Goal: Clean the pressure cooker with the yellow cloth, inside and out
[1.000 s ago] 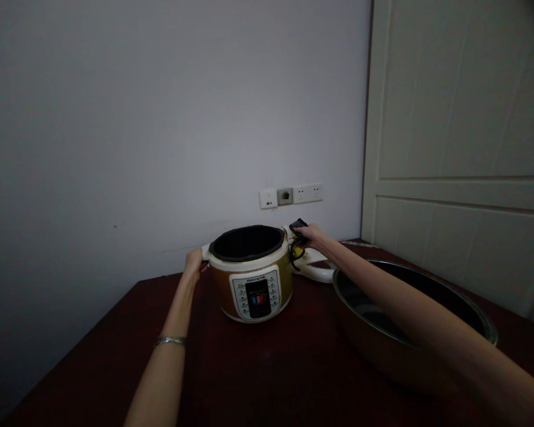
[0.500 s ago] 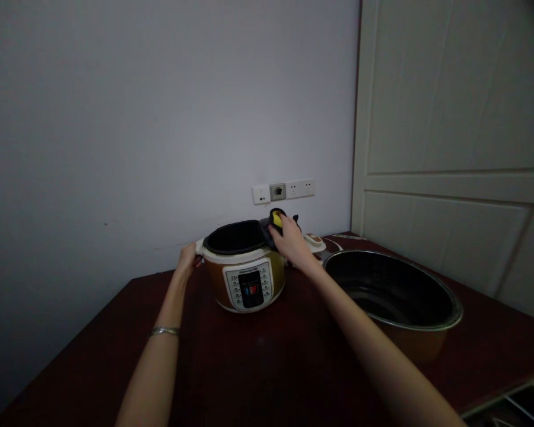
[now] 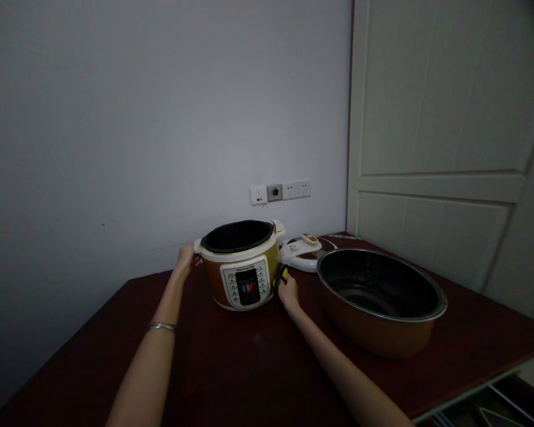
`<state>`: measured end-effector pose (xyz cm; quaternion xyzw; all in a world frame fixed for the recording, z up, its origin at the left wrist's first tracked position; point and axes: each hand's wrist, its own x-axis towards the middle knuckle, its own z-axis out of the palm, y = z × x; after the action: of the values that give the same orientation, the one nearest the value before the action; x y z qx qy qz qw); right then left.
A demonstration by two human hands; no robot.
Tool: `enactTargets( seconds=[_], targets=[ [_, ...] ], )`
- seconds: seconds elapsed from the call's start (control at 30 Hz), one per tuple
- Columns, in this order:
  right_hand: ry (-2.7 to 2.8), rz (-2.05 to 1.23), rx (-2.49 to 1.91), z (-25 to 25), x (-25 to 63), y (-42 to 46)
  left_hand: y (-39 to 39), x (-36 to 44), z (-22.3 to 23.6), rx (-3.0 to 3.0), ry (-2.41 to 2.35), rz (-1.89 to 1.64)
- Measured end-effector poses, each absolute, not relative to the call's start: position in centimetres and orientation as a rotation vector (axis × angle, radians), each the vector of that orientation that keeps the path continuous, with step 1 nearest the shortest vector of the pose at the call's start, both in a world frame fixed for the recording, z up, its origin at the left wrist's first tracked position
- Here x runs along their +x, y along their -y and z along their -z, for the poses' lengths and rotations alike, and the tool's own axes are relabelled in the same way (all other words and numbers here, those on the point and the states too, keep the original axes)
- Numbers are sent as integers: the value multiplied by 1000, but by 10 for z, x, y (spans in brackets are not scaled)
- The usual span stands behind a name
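Note:
An electric pressure cooker (image 3: pixel 213 279) with an orange and gold body, a white rim and a front control panel stands lidless on the dark red table. My left hand (image 3: pixel 187 259) is closed around its white left handle; some fingertips are hidden beneath. Low on the cooker's right side, my right hand (image 3: pixel 289 292) presses a black-and-yellow cloth (image 3: pixel 281 275) against the body. The cooker's white lid (image 3: pixel 299 261) lies behind that hand. To the right sits a large brown inner pot (image 3: pixel 374 335), dark inside, with a metal rim.
The table (image 3: pixel 231 367) backs onto a pale wall (image 3: pixel 160 118) with a row of sockets (image 3: pixel 289 190) above the cooker. A white panelled door (image 3: pixel 427 142) rises at the right. Under the table's right front edge, a partly visible open space (image 3: pixel 493 409) holds dark items.
My right hand has carried the cloth from the cooker's upper right rim and handle down to its right side. My left hand keeps hold of the left handle. The view has shifted slightly right.

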<state>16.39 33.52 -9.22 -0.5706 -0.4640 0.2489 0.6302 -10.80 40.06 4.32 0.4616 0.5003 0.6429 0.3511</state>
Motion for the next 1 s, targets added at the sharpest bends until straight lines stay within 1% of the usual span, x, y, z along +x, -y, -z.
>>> enactTargets(
  seconds=[0.23, 0.3, 0.47, 0.53, 0.6, 0.77, 0.83, 0.9, 1.0],
  targets=[
    [1075, -437, -1042, 27, 160, -355, -404, -109, -41, 1177, -1317, -1677],
    [1013, -499, -1098, 29, 162, -361, -405, -109, -41, 1166, -1322, -1680],
    [917, -659, -1273, 70, 173, -367, -407, -109, -39, 1125, -1351, -1696],
    [903, -678, -1280, 76, 176, -370, -409, -110, -39, 1109, -1361, -1694],
    [896, -672, -1259, 69, 179, -378, -410, -111, -38, 1096, -1368, -1689],
    [860, -677, -1229, 26, 190, -414, -409, -111, -38, 1098, -1363, -1677],
    [846, -704, -1247, 18, 193, -429, -407, -110, -38, 1089, -1373, -1682],
    [849, -730, -1264, 21, 194, -438, -407, -110, -38, 1074, -1387, -1690],
    [859, -753, -1297, 39, 192, -438, -408, -110, -37, 1058, -1395, -1700]
  ],
)
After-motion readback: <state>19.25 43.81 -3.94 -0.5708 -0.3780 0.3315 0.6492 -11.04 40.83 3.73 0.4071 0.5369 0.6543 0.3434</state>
